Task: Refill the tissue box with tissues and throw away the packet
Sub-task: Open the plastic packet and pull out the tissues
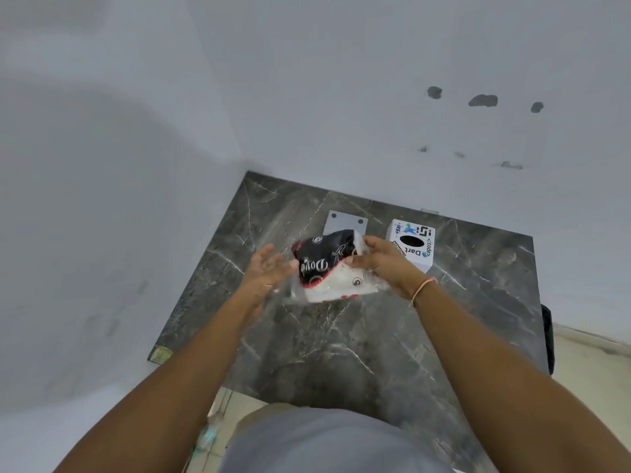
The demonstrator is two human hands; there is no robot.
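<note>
A black, white and red plastic packet of tissues (329, 268) is held above the dark marble counter (358, 343). My right hand (382, 259) grips the packet's right end. My left hand (268, 268) is beside the packet's left end with fingers spread, blurred, touching or almost touching the wrapper. A white cube tissue box (411, 244) with a dark oval opening on top and printed logos stands on the counter just right of the packet, behind my right hand.
A grey flat plate (345, 221) with two dark dots lies on the counter behind the packet. White walls close in on the left and back. The counter ends at the right, where a dark object (548, 339) hangs beside tiled floor.
</note>
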